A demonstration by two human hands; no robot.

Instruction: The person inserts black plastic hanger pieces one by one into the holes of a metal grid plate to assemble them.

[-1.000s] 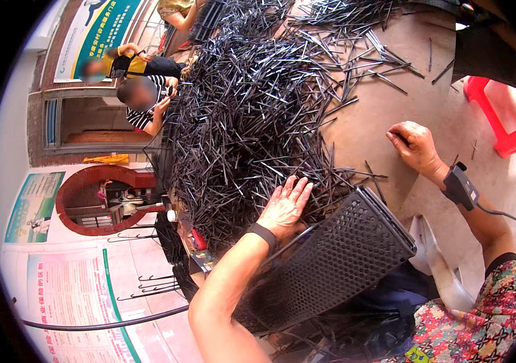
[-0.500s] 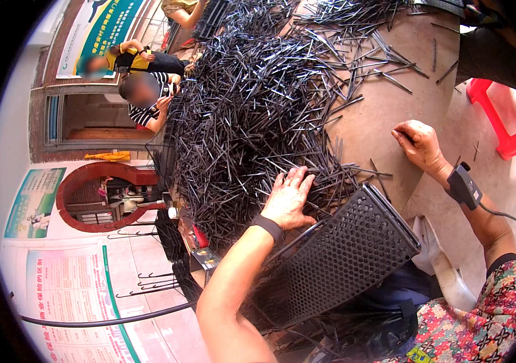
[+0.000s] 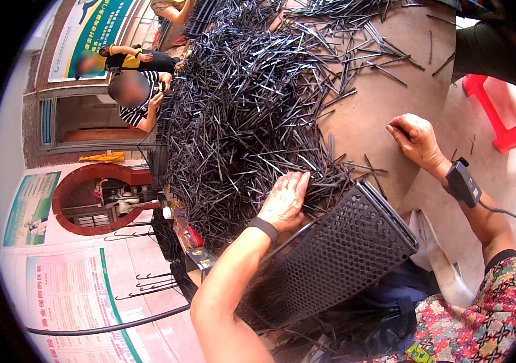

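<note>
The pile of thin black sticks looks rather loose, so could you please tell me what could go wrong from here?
The pile of sticks is loose, so pushing into it might send some off the table; some lie near its edge. The left hand is bare against the sticks, so their ends could poke it. The cable running from the device on the right wrist hangs in a loose curve, so it could catch as that arm moves.

A heap of strips (image 3: 233, 115) lies on the worktop (image 3: 367, 118), loose ones (image 3: 391, 60) scattered to its right. Just before it slants a mesh panel (image 3: 342, 254); farther right, past the worktop, there's a stool (image 3: 515, 141).
</note>
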